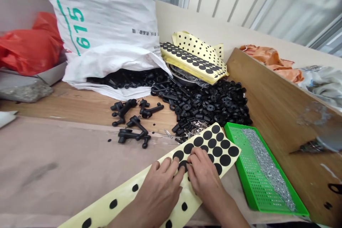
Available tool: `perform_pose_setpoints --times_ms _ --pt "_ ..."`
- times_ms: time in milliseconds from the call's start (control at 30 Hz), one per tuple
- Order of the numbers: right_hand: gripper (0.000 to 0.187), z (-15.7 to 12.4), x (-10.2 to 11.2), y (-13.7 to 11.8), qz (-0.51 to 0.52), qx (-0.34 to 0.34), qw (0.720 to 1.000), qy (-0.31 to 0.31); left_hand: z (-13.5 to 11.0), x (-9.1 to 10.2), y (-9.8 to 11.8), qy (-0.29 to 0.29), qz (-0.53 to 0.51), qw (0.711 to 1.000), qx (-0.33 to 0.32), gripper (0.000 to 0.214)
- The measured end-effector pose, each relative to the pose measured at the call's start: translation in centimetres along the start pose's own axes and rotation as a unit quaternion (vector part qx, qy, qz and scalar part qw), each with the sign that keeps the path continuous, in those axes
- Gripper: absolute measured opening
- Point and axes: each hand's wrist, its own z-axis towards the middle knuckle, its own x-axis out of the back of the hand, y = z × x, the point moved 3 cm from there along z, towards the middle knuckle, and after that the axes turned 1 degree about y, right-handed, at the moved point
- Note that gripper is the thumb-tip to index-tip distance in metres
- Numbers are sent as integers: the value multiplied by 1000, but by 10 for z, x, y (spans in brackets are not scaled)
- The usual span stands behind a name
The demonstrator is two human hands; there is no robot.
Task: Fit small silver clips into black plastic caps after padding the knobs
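Observation:
A long pale-yellow sheet of black round stickers lies slantwise on the table in front of me. Full rows of large black discs cover its far right end, while the near part carries only small black dots. My left hand rests on the sheet with bent fingers, its tips at the edge of one black round sticker. From the other side, my right hand has its fingers curled and pressed together at that same sticker. Both thumbs are partly hidden, so the exact grip is hard to see.
Black plastic crank-shaped parts lie beyond the sheet. Behind them is a heap of black parts below stacked sticker sheets. A white sack stands at the back. To the right, a green tray holds small silvery pieces beside a wooden board.

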Motion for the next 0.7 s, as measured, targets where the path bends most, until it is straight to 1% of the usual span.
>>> perform_pose_setpoints --times_ms 167,333,533,700 --pt "15 3 2 0 25 -7 1000 -12 -1 -1 -1 15 5 1000 -1 32" --pt "14 2 1 0 22 -13 1000 -14 -2 -3 -1 24 12 1000 -13 34" --pt "12 -2 -2 0 15 -16 1000 15 -4 -7 -2 52 9 999 -12 33" --pt "14 2 -1 1 20 -8 1000 -9 -5 -5 -1 52 -1 999 -11 30"
